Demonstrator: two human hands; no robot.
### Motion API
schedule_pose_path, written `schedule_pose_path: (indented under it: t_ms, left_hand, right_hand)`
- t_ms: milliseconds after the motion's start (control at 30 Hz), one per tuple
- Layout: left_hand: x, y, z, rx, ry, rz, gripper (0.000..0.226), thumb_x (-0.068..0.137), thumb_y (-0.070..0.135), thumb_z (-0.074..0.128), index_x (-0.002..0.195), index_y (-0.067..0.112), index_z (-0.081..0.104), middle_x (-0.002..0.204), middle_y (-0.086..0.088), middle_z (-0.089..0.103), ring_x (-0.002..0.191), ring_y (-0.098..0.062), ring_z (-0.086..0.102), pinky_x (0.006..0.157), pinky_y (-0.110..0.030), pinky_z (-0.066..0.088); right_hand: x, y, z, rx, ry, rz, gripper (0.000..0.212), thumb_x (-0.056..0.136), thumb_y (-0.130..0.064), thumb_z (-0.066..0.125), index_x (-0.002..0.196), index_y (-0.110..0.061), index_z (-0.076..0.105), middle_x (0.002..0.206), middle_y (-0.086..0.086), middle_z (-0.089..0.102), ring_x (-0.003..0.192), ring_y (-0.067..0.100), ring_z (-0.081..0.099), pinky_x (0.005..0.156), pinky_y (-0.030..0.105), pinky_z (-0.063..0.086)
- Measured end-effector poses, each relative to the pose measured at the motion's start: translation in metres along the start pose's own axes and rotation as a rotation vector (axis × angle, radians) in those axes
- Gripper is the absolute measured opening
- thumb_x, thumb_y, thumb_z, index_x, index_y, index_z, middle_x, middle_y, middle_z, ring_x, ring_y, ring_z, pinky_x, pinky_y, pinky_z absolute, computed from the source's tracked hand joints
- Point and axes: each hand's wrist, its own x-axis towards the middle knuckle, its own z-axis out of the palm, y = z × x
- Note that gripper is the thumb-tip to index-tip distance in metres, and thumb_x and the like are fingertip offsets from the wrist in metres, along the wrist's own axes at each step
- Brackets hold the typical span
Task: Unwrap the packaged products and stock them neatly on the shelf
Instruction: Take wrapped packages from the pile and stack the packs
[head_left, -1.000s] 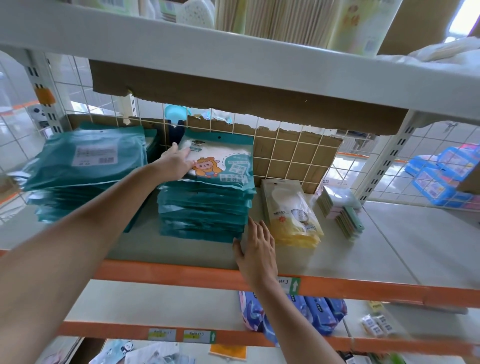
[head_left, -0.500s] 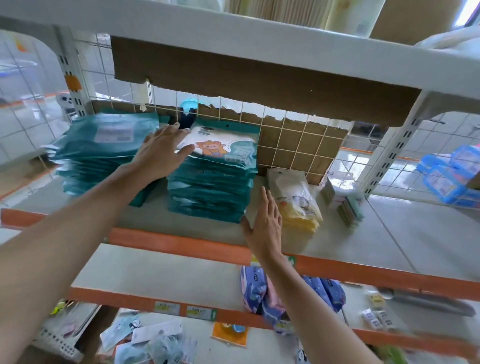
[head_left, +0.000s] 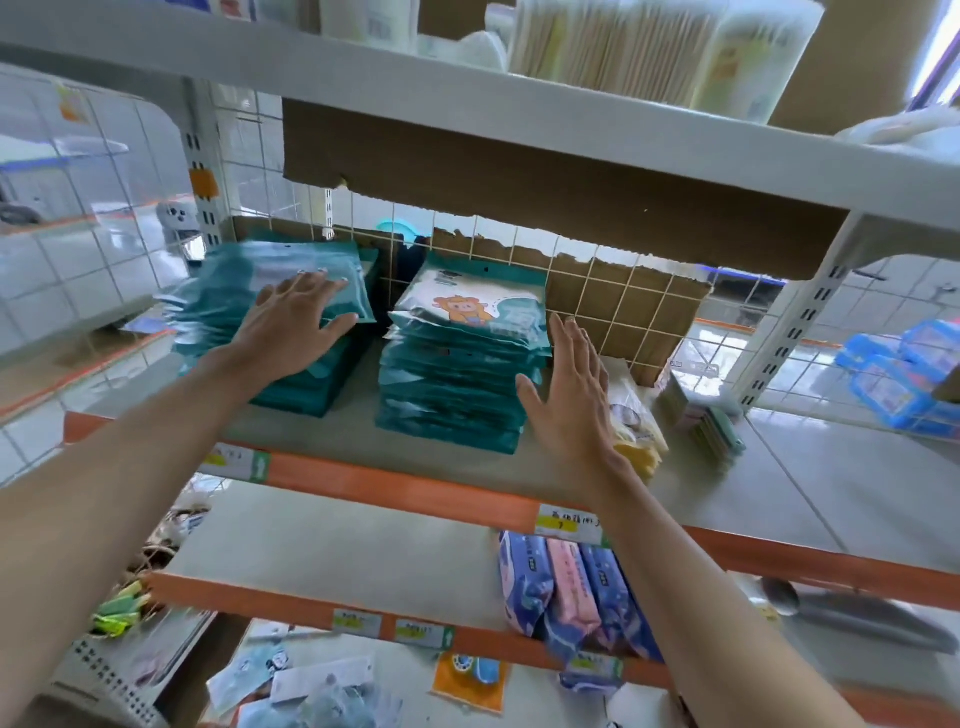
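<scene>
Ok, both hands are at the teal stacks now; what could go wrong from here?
The left stack lies fanned and uneven under the flat left hand; pressing may slide packs toward the shelf edge.
The right hand stands open beside the tall middle stack; a sideways push could shear its top packs.
The yellow pack lies just beyond that wrist and might get knocked.

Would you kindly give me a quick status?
Left hand flat on left teal stack. Right hand open beside right teal stack. Yellow pack close by.
</scene>
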Motion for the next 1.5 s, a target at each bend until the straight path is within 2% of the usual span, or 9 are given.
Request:
schedule_pose_path:
  t_ms: [167,333,433,633,833,1100,1267,1367,1500]
  left_hand:
    - [0.002,-0.042,-0.006,0.001,-0.061,0.060,0.069,0.085,0.047,0.058,0.141,0.012,0.037,0.148,-0.012,0.034,0.135,-0.031,0.032,0.110,-0.048,0.023]
    - [0.003,-0.080,-0.015,0.148,-0.197,0.200,0.079,0.079,0.048,0.067,0.144,0.020,0.033,0.149,-0.007,0.033,0.135,-0.028,0.035,0.107,-0.046,0.029]
    - [0.001,-0.086,-0.019,0.135,-0.070,0.276,0.053,0.088,0.029,0.062,0.137,0.019,0.045,0.141,-0.002,0.047,0.126,-0.026,0.048,0.097,-0.045,0.042]
    - [-0.005,-0.091,-0.035,0.192,0.101,0.373,0.035,0.096,0.030,0.048,0.130,0.023,0.054,0.114,-0.002,0.067,0.090,-0.025,0.066,0.069,-0.036,0.050]
    - [-0.005,-0.107,-0.076,0.253,0.258,0.483,0.031,0.073,0.007,0.076,0.103,0.010,0.071,0.073,-0.016,0.070,0.055,-0.030,0.066,0.052,-0.043,0.055]
    - [0.017,-0.111,-0.135,0.282,0.470,0.426,0.020,0.087,0.018,0.063,0.102,0.005,0.068,0.078,-0.021,0.068,0.067,-0.036,0.065,0.064,-0.043,0.051]
    - [0.019,-0.103,-0.153,0.087,0.611,0.447,0.036,0.097,0.033,0.046,0.105,0.004,0.066,0.091,-0.023,0.069,0.081,-0.040,0.066,0.078,-0.045,0.051]
    - [0.015,-0.099,-0.154,0.026,0.593,0.446,0.036,0.097,0.033,0.045,0.106,0.004,0.066,0.091,-0.021,0.069,0.080,-0.040,0.065,0.074,-0.042,0.050]
    - [0.007,-0.095,-0.151,-0.091,0.504,0.356,0.037,0.097,0.033,0.044,0.111,0.007,0.065,0.094,-0.020,0.068,0.082,-0.039,0.062,0.072,-0.038,0.047]
  right_hand:
    - [0.009,-0.037,0.010,-0.040,0.008,-0.004,0.070,0.093,-0.035,0.052,0.150,-0.016,0.014,0.157,0.009,0.014,0.145,0.024,0.009,0.117,0.038,0.009]
    - [0.009,-0.083,0.027,-0.112,-0.057,-0.002,0.069,0.095,-0.034,0.049,0.150,-0.023,0.009,0.158,0.004,0.007,0.146,0.021,0.001,0.117,0.038,0.001]
    - [0.006,-0.106,0.036,-0.109,-0.036,-0.003,0.069,0.094,-0.030,0.051,0.150,-0.025,0.011,0.158,0.003,0.009,0.146,0.021,0.001,0.116,0.037,0.001]
    - [-0.003,-0.133,0.052,-0.108,0.004,0.028,0.069,0.093,-0.031,0.053,0.150,-0.022,0.015,0.157,0.003,0.014,0.146,0.021,0.005,0.117,0.035,0.004]
    - [0.001,-0.146,0.053,-0.008,0.031,0.034,0.068,0.092,-0.028,0.056,0.149,-0.018,0.021,0.155,0.003,0.022,0.144,0.021,0.013,0.117,0.036,0.009]
    - [0.022,-0.172,0.047,0.251,-0.075,0.050,0.075,0.089,-0.032,0.062,0.149,-0.019,0.019,0.152,0.000,0.030,0.139,0.015,0.026,0.111,0.028,0.022]
    - [0.032,-0.194,0.047,0.578,-0.243,0.117,0.080,0.080,-0.030,0.072,0.146,-0.023,0.027,0.138,-0.001,0.050,0.125,0.013,0.046,0.104,0.031,0.035]
    - [0.034,-0.205,0.049,0.867,-0.304,0.141,0.052,0.078,-0.007,0.071,0.125,-0.013,0.049,0.108,-0.001,0.066,0.097,0.009,0.065,0.087,0.029,0.052]
    - [0.029,-0.208,0.054,1.013,-0.254,0.099,0.020,0.083,0.006,0.061,0.091,-0.012,0.063,0.085,-0.006,0.070,0.079,0.007,0.067,0.077,0.024,0.055]
